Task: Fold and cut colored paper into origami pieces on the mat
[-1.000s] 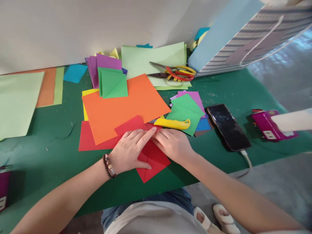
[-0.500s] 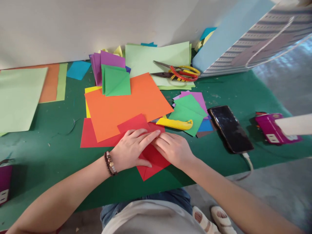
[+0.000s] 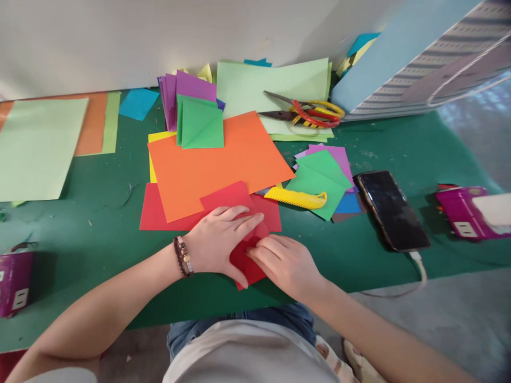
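My left hand (image 3: 217, 243) lies flat on a small red paper square (image 3: 246, 261), fingers stretched out and pressing it onto the green table (image 3: 99, 234). A bead bracelet circles its wrist. My right hand (image 3: 285, 263) rests on the same red square from the right, fingertips pushing along its edge next to the left fingers. Most of the red square is hidden under both hands; only a folded corner shows between them.
Behind the hands lie larger red (image 3: 154, 213) and orange sheets (image 3: 215, 159), green folded squares (image 3: 199, 125), purple paper (image 3: 183, 88), a yellow cutter (image 3: 297, 198), scissors (image 3: 307, 113), a phone on a cable (image 3: 393, 210), a magenta box (image 3: 463, 218) and pale green sheets (image 3: 35, 146).
Both hands have slid toward me along the red square; the right hand moved down and now covers more of it, so less red shows.
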A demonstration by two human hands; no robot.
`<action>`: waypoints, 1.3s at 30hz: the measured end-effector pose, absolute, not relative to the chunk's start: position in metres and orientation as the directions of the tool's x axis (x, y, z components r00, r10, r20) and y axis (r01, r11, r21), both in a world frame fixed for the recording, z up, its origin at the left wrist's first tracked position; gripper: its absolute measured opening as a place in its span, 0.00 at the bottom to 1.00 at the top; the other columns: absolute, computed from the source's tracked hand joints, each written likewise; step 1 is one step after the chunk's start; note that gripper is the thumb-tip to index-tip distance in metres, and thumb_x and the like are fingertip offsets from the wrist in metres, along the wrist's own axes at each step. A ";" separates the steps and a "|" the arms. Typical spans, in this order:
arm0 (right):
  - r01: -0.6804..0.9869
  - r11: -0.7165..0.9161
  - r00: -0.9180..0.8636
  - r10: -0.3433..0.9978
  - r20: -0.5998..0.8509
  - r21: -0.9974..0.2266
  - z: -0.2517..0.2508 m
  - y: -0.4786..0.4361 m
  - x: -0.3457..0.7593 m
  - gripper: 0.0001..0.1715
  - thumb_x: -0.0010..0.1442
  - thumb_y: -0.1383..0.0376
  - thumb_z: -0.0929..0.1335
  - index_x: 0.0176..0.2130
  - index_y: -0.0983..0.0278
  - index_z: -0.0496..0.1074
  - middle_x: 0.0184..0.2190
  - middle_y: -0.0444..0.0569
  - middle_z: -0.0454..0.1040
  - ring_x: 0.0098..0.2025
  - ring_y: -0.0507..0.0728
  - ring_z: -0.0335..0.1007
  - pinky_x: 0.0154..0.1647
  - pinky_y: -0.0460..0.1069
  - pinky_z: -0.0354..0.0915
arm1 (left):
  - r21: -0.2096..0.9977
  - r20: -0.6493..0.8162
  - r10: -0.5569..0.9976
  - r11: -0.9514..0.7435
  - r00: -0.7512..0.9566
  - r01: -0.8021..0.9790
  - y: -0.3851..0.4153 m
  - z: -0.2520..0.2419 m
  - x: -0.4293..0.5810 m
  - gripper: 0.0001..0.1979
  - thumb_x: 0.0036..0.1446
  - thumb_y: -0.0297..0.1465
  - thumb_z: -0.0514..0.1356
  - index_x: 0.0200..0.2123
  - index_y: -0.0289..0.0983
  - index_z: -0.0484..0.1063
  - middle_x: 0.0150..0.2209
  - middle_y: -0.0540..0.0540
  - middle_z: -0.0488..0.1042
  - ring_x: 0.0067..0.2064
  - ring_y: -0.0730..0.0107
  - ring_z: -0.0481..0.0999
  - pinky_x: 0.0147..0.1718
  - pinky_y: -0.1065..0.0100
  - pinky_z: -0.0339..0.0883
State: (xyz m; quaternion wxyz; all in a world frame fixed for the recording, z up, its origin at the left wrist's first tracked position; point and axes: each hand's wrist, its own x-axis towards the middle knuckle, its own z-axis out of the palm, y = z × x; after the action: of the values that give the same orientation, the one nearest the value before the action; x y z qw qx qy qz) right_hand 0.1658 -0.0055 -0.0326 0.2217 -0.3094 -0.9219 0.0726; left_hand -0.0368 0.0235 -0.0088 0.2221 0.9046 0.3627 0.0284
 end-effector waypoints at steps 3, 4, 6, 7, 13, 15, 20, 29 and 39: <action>0.521 0.803 -0.721 0.595 0.355 -0.289 -0.033 -0.015 0.165 0.10 0.65 0.71 0.63 0.35 0.66 0.73 0.26 0.47 0.71 0.32 0.53 0.66 0.33 0.48 0.59 | 0.436 -0.114 0.638 -0.656 0.761 0.616 0.025 -0.009 -0.039 0.58 0.41 0.58 0.64 0.67 0.36 0.43 0.64 0.40 0.60 0.66 0.54 0.51 0.60 0.58 0.44; 0.520 0.804 -0.723 0.594 0.353 -0.288 -0.034 -0.018 0.164 0.10 0.65 0.71 0.63 0.35 0.66 0.73 0.26 0.46 0.71 0.32 0.52 0.66 0.33 0.48 0.59 | 0.440 -0.118 0.630 -0.660 0.768 0.609 0.025 -0.009 -0.040 0.58 0.42 0.57 0.64 0.67 0.36 0.43 0.64 0.40 0.59 0.66 0.54 0.51 0.60 0.58 0.43; 0.521 0.805 -0.726 0.593 0.349 -0.285 -0.033 -0.021 0.163 0.11 0.65 0.71 0.63 0.35 0.65 0.73 0.26 0.46 0.71 0.31 0.52 0.65 0.33 0.48 0.59 | 0.446 -0.126 0.618 -0.664 0.776 0.601 0.026 -0.009 -0.041 0.59 0.41 0.57 0.64 0.68 0.36 0.41 0.64 0.39 0.58 0.66 0.53 0.50 0.60 0.58 0.42; 0.519 0.805 -0.727 0.593 0.346 -0.288 -0.033 -0.023 0.163 0.10 0.65 0.71 0.63 0.35 0.65 0.73 0.26 0.46 0.71 0.30 0.52 0.65 0.32 0.48 0.58 | 0.448 -0.130 0.615 -0.664 0.778 0.599 0.026 -0.009 -0.041 0.59 0.41 0.57 0.65 0.68 0.36 0.41 0.65 0.39 0.58 0.66 0.53 0.49 0.61 0.58 0.42; 0.488 0.805 -0.737 0.587 0.335 -0.337 -0.032 -0.034 0.161 0.10 0.65 0.71 0.62 0.35 0.65 0.72 0.26 0.46 0.70 0.29 0.52 0.62 0.31 0.49 0.56 | 0.482 -0.137 0.606 -0.651 0.784 0.587 0.028 -0.009 -0.042 0.62 0.38 0.56 0.66 0.68 0.36 0.40 0.65 0.39 0.56 0.67 0.52 0.48 0.61 0.58 0.40; 0.473 0.806 -0.745 0.582 0.327 -0.357 -0.033 -0.040 0.159 0.11 0.65 0.71 0.62 0.35 0.65 0.72 0.25 0.46 0.70 0.28 0.53 0.61 0.30 0.49 0.55 | 0.490 -0.137 0.602 -0.649 0.786 0.582 0.029 -0.009 -0.043 0.62 0.38 0.56 0.66 0.68 0.36 0.40 0.65 0.38 0.56 0.67 0.51 0.48 0.61 0.57 0.40; 0.436 0.808 -0.752 0.569 0.333 -0.396 -0.033 -0.057 0.153 0.11 0.64 0.71 0.64 0.31 0.64 0.71 0.25 0.45 0.70 0.28 0.53 0.61 0.29 0.50 0.54 | 0.484 -0.157 0.589 -0.654 0.792 0.582 0.030 -0.010 -0.045 0.63 0.38 0.57 0.65 0.69 0.34 0.38 0.66 0.35 0.53 0.67 0.50 0.47 0.61 0.55 0.42; 0.709 0.588 -0.454 0.803 0.385 -0.390 -0.033 -0.044 0.203 0.03 0.60 0.72 0.68 0.36 0.64 0.71 0.27 0.46 0.73 0.31 0.52 0.68 0.33 0.47 0.62 | 0.394 -0.151 0.596 -0.695 0.788 0.601 0.024 -0.005 -0.040 0.50 0.43 0.63 0.59 0.65 0.48 0.53 0.69 0.50 0.46 0.67 0.49 0.45 0.62 0.51 0.41; 0.677 0.649 -0.538 0.759 0.367 -0.348 -0.034 -0.053 0.180 0.09 0.62 0.73 0.65 0.30 0.64 0.69 0.23 0.44 0.69 0.27 0.52 0.64 0.29 0.49 0.58 | 0.343 -0.139 0.635 -0.690 0.760 0.638 0.020 -0.005 -0.032 0.49 0.42 0.57 0.66 0.64 0.46 0.56 0.69 0.49 0.47 0.67 0.49 0.47 0.62 0.49 0.45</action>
State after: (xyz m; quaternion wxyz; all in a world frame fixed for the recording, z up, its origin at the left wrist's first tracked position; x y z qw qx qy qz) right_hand 0.1802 -0.0534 -0.0338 0.2489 -0.4111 -0.8731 0.0820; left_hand -0.0322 0.0196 -0.0052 0.1882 0.9191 0.3461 -0.0045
